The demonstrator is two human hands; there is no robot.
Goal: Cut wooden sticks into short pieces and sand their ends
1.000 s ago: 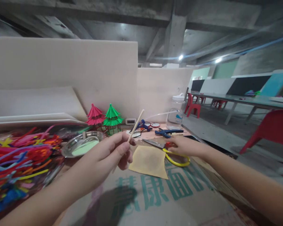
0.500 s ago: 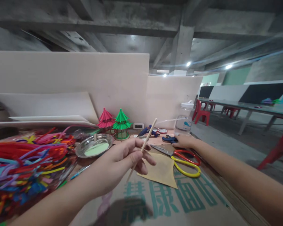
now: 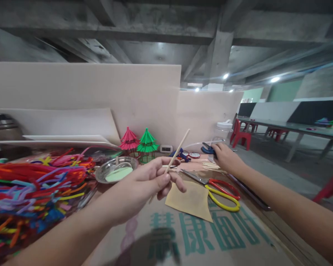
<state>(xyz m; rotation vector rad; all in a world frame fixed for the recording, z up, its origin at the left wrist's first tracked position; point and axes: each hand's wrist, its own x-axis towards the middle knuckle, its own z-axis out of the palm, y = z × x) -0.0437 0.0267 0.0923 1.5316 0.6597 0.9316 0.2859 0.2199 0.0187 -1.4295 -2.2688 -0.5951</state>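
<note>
My left hand [image 3: 148,183] is closed around a thin wooden stick [image 3: 181,147], pinched between thumb and fingers and tilted with its upper end to the right. Farther right, my right hand [image 3: 226,159] grips dark blue-handled pliers [image 3: 207,149], raised above the table in front of the clear bottle; their jaws are hard to make out. Below the left fingers lies a piece of tan sandpaper [image 3: 189,201] on the printed cardboard [image 3: 138,229]. Scissors [image 3: 224,198] with one red and one yellow handle lie beside the sandpaper.
Colourful pipe cleaners [image 3: 36,188] are heaped at left, near a metal dish [image 3: 101,173]. Red and green pagoda models [image 3: 147,142] stand behind it. A blue glue gun [image 3: 184,156], loose wooden sticks [image 3: 211,165] and a white-lidded bottle [image 3: 224,129] are at the back right.
My right hand has lifted the blue-handled pliers off the table, uncovering loose wooden sticks. My left hand still holds its stick in nearly the same place. The view has shifted slightly.
</note>
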